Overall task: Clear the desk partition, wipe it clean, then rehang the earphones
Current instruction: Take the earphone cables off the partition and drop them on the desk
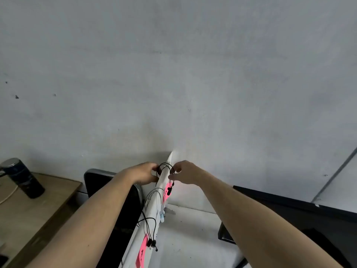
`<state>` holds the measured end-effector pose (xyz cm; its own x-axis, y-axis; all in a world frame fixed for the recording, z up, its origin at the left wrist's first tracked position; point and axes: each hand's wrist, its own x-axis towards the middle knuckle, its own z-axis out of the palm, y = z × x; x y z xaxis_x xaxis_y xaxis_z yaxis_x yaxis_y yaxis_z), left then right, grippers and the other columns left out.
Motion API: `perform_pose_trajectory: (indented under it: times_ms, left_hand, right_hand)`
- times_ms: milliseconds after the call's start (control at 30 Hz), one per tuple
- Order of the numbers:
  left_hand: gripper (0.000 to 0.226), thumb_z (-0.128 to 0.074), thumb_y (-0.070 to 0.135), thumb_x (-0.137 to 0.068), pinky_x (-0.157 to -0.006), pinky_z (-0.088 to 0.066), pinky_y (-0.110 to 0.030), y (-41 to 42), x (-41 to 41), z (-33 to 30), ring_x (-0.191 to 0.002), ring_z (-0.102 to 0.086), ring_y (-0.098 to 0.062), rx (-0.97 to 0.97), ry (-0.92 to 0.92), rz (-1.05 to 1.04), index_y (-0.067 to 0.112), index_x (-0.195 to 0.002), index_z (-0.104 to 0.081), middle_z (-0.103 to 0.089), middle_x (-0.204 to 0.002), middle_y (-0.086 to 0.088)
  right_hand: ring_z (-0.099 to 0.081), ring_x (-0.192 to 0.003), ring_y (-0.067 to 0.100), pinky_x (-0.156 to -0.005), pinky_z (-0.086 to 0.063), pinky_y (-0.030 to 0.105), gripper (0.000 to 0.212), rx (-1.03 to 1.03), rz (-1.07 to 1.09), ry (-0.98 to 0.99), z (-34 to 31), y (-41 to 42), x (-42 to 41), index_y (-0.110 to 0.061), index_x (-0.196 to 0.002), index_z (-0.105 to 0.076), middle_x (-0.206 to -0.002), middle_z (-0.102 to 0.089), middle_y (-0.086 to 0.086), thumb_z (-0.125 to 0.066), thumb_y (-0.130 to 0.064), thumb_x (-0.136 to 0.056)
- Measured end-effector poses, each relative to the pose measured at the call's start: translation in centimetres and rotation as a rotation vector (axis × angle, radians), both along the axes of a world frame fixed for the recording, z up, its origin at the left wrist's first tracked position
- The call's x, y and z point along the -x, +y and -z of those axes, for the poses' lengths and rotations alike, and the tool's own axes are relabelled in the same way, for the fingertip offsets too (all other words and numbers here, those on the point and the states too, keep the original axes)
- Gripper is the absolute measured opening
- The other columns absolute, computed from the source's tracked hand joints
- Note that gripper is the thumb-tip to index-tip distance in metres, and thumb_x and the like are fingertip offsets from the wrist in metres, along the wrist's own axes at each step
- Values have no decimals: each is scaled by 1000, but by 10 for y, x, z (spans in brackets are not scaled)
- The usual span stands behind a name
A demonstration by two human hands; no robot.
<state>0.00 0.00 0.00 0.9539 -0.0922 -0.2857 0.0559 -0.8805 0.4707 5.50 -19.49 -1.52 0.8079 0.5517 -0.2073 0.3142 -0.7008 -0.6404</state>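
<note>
A white desk partition runs away from me toward the grey wall, seen edge-on. Black earphones are looped over its far top edge. My left hand pinches their cord on the left side of the partition and my right hand pinches it on the right side. Their buds dangle over a pink sticky note. A white pair of earphones hangs over the middle of the partition. Another black pair hangs nearer to me, its buds over a second pink note.
A dark monitor stands on the white desk at the right. Another dark screen sits left of the partition. A dark can stands on a wooden desk at the far left. The grey wall lies straight ahead.
</note>
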Motion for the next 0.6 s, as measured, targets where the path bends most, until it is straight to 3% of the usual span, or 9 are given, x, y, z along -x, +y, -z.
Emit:
perform_pose_trajectory:
  times_ms: [167,233,333,400,533,600]
  left_hand:
    - [9,-67,23,-86,-82,-45,-23,2,0,4,-97,-61,-9,121,45,-14,31,-89,-67,-66,-94,16]
    - [9,-68,21,-84,-80,-47,-21,3,1,4,-92,-63,-8,143,74,-4,28,-91,-68,-69,-95,13]
    - [31,-70,34,-69,-89,-51,-31,6,5,5,-98,-67,-13,215,75,-14,19,-96,-71,-74,-101,3]
    - [36,-68,41,-67,-91,-51,-36,10,4,9,-91,-66,-12,229,59,-33,18,-94,-72,-74,-100,-2]
    - [10,-65,24,-87,-81,-47,-30,10,4,5,-83,-60,-12,211,51,-102,16,-86,-70,-72,-88,-1]
    - [11,-59,14,-88,-79,-48,-28,11,2,-1,-83,-64,-16,236,34,-181,11,-83,-67,-73,-81,1]
  right_hand:
    - [-54,-85,18,-71,-40,26,25,-57,30,21,0,5,2,-21,-108,-67,-96,-57,-1,-71,-35,-88]
    - [-52,-80,20,-65,-39,26,17,-50,6,-6,-3,6,3,-18,-96,-65,-90,-57,2,-68,-33,-90]
    - [-48,-75,22,-63,-37,29,26,-28,3,-43,-7,7,6,-6,-84,-61,-81,-54,6,-62,-30,-93]
    - [-48,-73,23,-60,-37,29,29,-21,11,-28,-9,8,7,-9,-73,-57,-70,-51,4,-59,-29,-95]
    - [-51,-75,20,-59,-38,26,22,-35,11,-1,-20,8,6,-14,-86,-68,-72,-54,1,-56,-30,-96]
    - [-53,-77,18,-62,-40,25,23,-81,28,-4,-27,5,4,-21,-77,-64,-74,-59,-2,-55,-29,-97]
